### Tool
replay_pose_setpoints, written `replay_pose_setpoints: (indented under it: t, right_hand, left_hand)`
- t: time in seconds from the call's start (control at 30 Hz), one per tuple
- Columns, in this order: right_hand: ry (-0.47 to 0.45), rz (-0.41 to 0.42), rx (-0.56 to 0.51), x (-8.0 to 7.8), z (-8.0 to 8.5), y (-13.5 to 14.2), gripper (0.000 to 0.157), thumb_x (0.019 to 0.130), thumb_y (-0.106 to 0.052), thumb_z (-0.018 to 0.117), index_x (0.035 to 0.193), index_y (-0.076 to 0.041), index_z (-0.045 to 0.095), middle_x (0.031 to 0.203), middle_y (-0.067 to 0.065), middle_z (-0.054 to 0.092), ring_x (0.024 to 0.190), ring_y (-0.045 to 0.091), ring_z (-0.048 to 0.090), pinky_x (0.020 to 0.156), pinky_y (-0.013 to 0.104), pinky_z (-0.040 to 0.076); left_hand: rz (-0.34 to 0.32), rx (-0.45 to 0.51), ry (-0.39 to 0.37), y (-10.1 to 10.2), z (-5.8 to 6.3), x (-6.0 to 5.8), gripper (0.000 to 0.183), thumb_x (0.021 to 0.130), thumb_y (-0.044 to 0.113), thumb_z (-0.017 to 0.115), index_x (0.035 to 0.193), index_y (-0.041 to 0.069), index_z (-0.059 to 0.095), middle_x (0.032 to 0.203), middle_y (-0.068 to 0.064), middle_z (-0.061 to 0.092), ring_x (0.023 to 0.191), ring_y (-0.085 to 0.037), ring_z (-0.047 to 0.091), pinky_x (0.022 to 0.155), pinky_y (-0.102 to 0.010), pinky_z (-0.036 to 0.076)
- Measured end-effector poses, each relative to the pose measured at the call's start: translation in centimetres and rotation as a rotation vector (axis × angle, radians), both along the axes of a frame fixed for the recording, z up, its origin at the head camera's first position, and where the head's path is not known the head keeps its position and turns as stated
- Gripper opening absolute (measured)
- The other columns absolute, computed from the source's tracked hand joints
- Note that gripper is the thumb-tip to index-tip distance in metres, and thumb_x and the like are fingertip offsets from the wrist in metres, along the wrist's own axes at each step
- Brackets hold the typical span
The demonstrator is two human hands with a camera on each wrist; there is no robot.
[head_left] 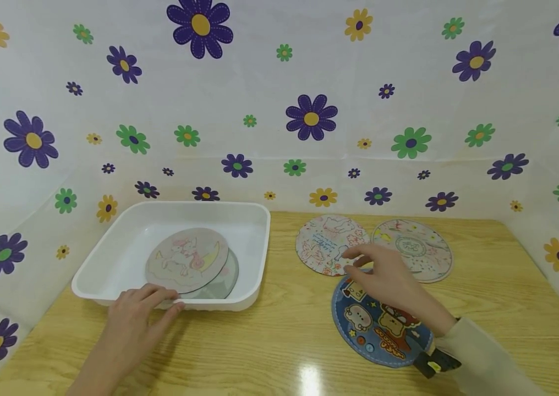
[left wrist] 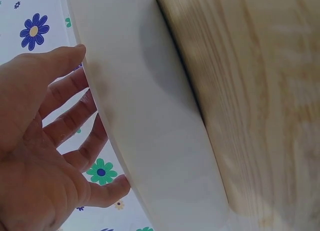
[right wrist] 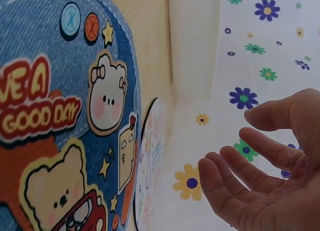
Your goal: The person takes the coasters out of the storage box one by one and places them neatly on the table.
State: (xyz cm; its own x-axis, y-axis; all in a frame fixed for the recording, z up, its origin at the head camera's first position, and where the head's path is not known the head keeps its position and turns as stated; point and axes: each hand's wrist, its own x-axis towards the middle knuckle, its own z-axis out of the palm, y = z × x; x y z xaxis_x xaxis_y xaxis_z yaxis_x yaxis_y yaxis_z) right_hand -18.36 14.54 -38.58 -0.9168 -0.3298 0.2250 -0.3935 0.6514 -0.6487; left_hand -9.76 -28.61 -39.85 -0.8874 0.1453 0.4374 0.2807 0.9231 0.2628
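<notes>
My left hand rests at the near rim of a white plastic tray. In the left wrist view its fingertips lie along the rim, outside the tray's wall. Inside the tray, a pale round mat with a moon and a bunny overlaps a grey-green round mat. My right hand hovers over a blue denim-print round mat, which bears cartoon bears. Its fingers are loosely bent with nothing between them, as the right wrist view shows.
Behind the blue mat lie a pink-and-blue patterned round mat and a floral round mat, side by side. A dark piece with a yellow mark sits by the right sleeve. Flower-printed cloth walls the wooden table.
</notes>
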Motion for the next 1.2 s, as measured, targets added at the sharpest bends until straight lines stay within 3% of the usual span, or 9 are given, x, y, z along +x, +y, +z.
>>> replay_pose_setpoints:
  t: [0.47, 0.6, 0.83, 1.2]
  right_hand:
    - [-0.002, 0.051, 0.031, -0.3, -0.2, -1.9, 0.021, 0.096, -0.013, 0.068, 0.116, -0.01, 0.073, 0.117, 0.011, 0.071, 0.101, 0.029, 0.07, 0.074, 0.033, 0.061]
    - [0.038, 0.071, 0.063, -0.3, -0.3, -2.4, 0.023, 0.095, -0.015, 0.07, 0.117, -0.008, 0.073, 0.115, 0.013, 0.07, 0.102, 0.032, 0.068, 0.072, 0.034, 0.058]
    - [0.14, 0.083, 0.149, -0.4, -0.3, -3.2, 0.024, 0.094, -0.018, 0.073, 0.116, -0.01, 0.073, 0.117, 0.008, 0.07, 0.103, 0.029, 0.068, 0.082, 0.044, 0.057]
    - [0.163, 0.091, 0.183, -0.5, -0.3, -4.4, 0.023, 0.094, -0.019, 0.071, 0.116, -0.011, 0.073, 0.122, 0.008, 0.068, 0.102, 0.027, 0.068, 0.078, 0.037, 0.057]
  left_hand:
    - [0.007, 0.001, 0.007, -0.1, -0.1, 0.1, 0.019, 0.082, 0.019, 0.085, 0.099, 0.017, 0.077, 0.1, 0.0, 0.074, 0.093, -0.033, 0.067, 0.078, -0.047, 0.045]
    - [0.008, 0.003, 0.012, 0.0, -0.2, 0.1, 0.02, 0.082, 0.019, 0.085, 0.1, 0.017, 0.077, 0.1, 0.001, 0.074, 0.094, -0.033, 0.067, 0.077, -0.047, 0.045]
    - [0.009, 0.003, 0.008, 0.0, -0.2, 0.1, 0.019, 0.083, 0.019, 0.085, 0.1, 0.017, 0.076, 0.101, 0.0, 0.074, 0.095, -0.034, 0.067, 0.078, -0.048, 0.045]
    - [0.014, 0.012, -0.016, 0.0, 0.0, 0.1, 0.018, 0.086, 0.022, 0.082, 0.102, 0.016, 0.076, 0.103, -0.002, 0.074, 0.096, -0.035, 0.066, 0.078, -0.047, 0.044]
